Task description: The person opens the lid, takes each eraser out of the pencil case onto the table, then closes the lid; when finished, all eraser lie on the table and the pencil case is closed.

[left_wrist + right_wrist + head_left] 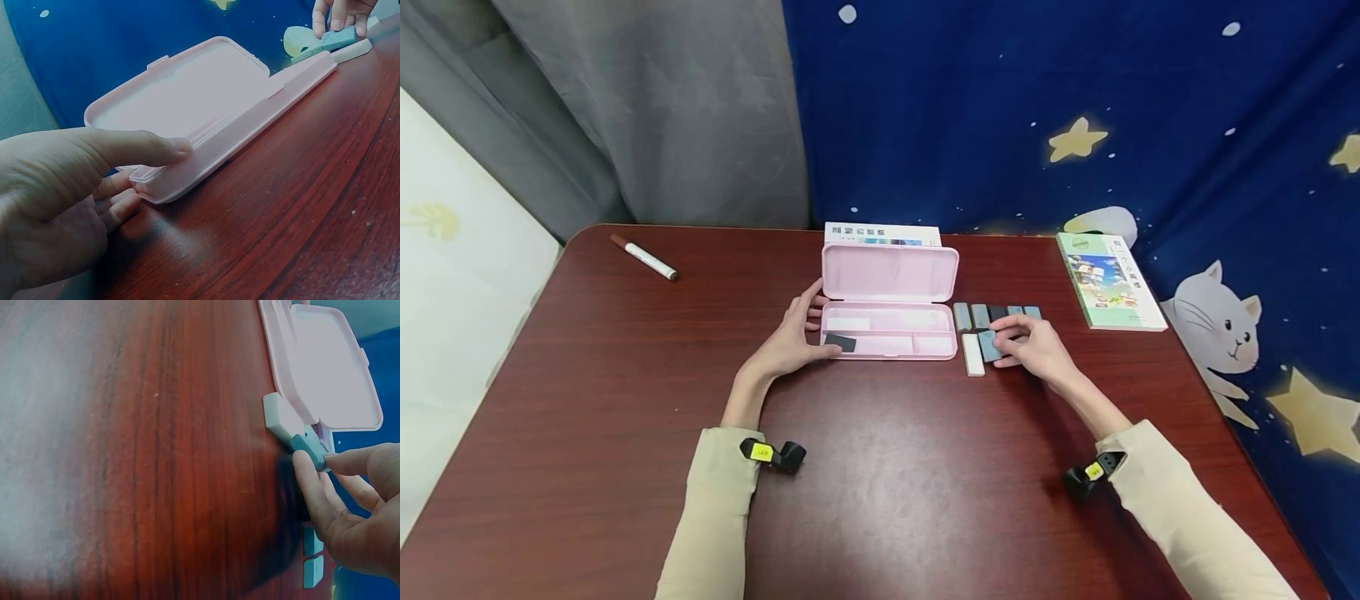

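Note:
A pink pencil case (891, 358) lies with its lid up, a dark eraser (840, 342) in its front left compartment. My left hand (793, 335) grips the case's left end; in the left wrist view its thumb lies along the front wall and the other fingers are at the end. To the right of the case, my right hand (1036, 348) pinches a blue eraser (989, 346) between thumb and fingers. Beside that one lies a white eraser (973, 355). Behind them stands a row of several blue-grey and dark erasers (962, 317), partly hidden by the right hand.
Behind the raised lid is a white box or book (882, 233), mostly covered. A green-and-white book (1111, 282) lies at the back right of the brown table (865, 467). A white marker with a brown cap (646, 257) lies at the back left.

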Demonstrator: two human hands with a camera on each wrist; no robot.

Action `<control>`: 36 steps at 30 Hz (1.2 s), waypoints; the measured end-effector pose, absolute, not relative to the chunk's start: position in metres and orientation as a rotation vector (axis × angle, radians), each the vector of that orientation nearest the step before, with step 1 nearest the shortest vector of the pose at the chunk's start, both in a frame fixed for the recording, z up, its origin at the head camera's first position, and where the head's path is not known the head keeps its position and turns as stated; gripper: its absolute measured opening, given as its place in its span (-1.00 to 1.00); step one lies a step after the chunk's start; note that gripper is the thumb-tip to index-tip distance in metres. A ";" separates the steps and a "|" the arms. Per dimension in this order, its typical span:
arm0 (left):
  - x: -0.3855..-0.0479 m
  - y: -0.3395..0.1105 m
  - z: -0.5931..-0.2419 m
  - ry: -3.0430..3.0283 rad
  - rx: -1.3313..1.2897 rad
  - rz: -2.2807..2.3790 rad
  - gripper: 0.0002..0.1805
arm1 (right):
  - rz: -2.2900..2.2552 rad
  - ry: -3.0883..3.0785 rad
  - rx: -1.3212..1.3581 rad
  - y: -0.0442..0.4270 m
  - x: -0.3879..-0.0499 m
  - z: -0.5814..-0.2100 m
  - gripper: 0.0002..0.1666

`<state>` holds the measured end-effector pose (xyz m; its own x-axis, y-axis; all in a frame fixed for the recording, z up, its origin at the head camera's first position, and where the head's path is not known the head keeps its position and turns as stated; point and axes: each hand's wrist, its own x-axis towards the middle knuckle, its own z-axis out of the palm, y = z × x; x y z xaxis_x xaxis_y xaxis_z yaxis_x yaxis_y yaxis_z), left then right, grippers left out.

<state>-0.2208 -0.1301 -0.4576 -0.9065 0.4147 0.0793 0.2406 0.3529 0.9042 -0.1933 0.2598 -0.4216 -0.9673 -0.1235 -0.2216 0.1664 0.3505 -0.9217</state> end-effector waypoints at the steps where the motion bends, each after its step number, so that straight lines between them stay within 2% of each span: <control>1: -0.221 -0.130 -0.458 2.444 0.599 1.591 0.21 | -1.654 2.364 0.044 0.261 -0.193 -0.422 -0.65; 19: -0.218 -0.130 -0.457 2.443 0.578 1.596 0.21 | -1.598 2.471 0.083 0.263 -0.188 -0.434 -0.70; 36: -0.221 -0.129 -0.459 2.444 0.599 1.626 0.21 | -1.533 2.562 0.128 0.257 -0.186 -0.429 -0.69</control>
<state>-0.2208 -0.1287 -0.4585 -0.9100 0.4029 0.0978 0.2458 0.3344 0.9098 -0.1863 0.2572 -0.4294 -0.9846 -0.0055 -0.1745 0.1512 0.4728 -0.8681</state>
